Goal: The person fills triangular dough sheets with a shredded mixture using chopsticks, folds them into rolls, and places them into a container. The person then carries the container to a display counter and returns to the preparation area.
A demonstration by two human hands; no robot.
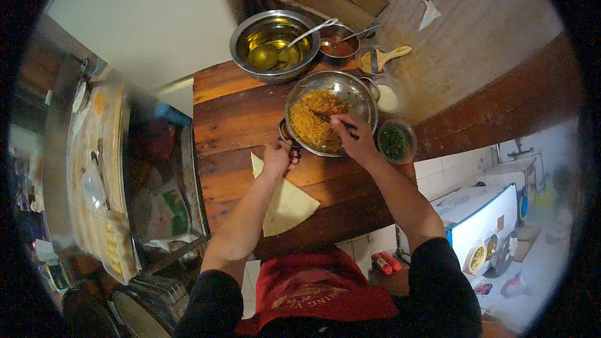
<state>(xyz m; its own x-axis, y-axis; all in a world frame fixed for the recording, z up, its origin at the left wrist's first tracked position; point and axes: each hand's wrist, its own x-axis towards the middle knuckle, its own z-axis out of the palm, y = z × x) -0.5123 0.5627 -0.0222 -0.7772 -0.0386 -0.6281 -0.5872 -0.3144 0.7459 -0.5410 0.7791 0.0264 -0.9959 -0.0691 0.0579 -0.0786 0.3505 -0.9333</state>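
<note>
A two-handled steel pan (366,108) stands on the wooden table (225,122), holding shredded orange-yellow food (312,124). My left hand (278,156) grips the pan's near-left loop handle (282,130). Over the pan's right side, my right hand (352,137) holds a dark-handled utensil (351,126); its working end is down in the shreds and cannot be made out. Beneath my left wrist lies a flat, pale triangular sheet of dough (293,204), partly covered by the forearm.
Behind the pan stand a steel bowl of yellow oil with a ladle (312,32) and a smaller bowl of red seasoning (345,49). Rightward are a wooden-handled brush (387,57), a tub of white contents (387,97) and chopped greens (392,143). A wall rises behind.
</note>
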